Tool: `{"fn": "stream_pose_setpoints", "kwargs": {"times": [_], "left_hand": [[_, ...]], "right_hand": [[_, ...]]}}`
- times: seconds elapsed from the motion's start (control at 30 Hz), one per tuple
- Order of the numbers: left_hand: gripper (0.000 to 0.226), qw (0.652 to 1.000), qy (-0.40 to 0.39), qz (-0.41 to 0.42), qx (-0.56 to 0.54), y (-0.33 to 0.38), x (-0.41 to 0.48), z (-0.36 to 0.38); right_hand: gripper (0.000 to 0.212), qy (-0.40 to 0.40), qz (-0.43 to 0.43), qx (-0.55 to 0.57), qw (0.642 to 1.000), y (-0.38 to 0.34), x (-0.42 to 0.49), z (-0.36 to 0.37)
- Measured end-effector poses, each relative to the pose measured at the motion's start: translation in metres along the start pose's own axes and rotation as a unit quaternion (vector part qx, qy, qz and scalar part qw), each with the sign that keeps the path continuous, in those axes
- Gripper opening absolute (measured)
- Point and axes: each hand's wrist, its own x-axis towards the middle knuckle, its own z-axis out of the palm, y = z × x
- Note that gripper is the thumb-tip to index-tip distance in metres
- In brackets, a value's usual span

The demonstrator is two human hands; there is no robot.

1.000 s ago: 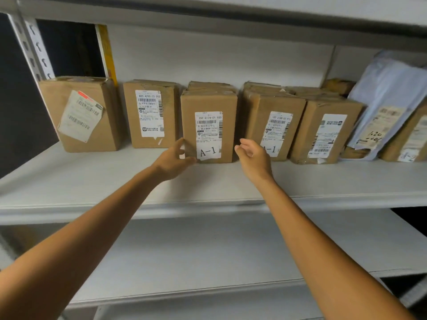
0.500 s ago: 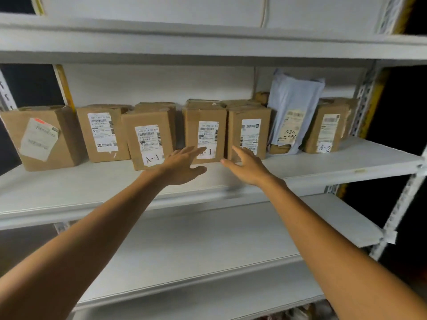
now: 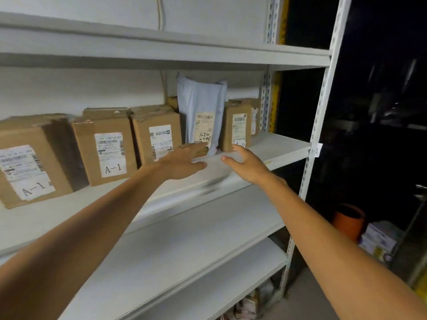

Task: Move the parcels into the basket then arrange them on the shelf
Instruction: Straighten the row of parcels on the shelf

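Parcels (image 3: 111, 146) upright on shelf (image 3: 277, 146). My left hand (image 3: 184, 161), right hand (image 3: 247, 163) near mailer (image 3: 201, 105): both fingers spread, holding nothing.

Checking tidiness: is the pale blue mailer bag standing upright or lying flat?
Upright. The pale blue mailer bag stands on end between the brown box on its left and the A-2 box, taller than both, label facing out.

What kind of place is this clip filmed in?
Most likely a parcel storeroom or pickup depot: white metal shelving holds cardboard parcels with barcoded shipping labels, some marked A-1, next to a grey mailer bag, and an A-1 tag sits on the rack's upright.
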Motion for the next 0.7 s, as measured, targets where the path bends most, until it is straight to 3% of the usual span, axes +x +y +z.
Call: {"fn": "stream_pose_setpoints", "kwargs": {"times": [0.13, 0.4, 0.6, 0.7], "left_hand": [[0.066, 1.000, -0.006, 0.023, -0.004, -0.002, 0.048, 0.019], [0.063, 0.996, -0.002, 0.084, 0.013, -0.015, 0.138, 0.040], [0.066, 0.989, 0.013, 0.133, 0.056, -0.021, 0.195, 0.065], [0.065, 0.974, 0.055, 0.157, 0.152, -0.027, 0.220, 0.076]], "right_hand": [[0.073, 0.011, 0.015, 0.000, 1.000, 0.026, 0.032, -0.014], [0.052, 0.057, 0.010, -0.011, 0.998, 0.058, 0.101, -0.037], [0.064, 0.076, 0.035, -0.016, 0.996, 0.082, 0.152, -0.045], [0.069, 0.084, 0.035, 0.003, 0.996, 0.100, 0.182, -0.045]]}}
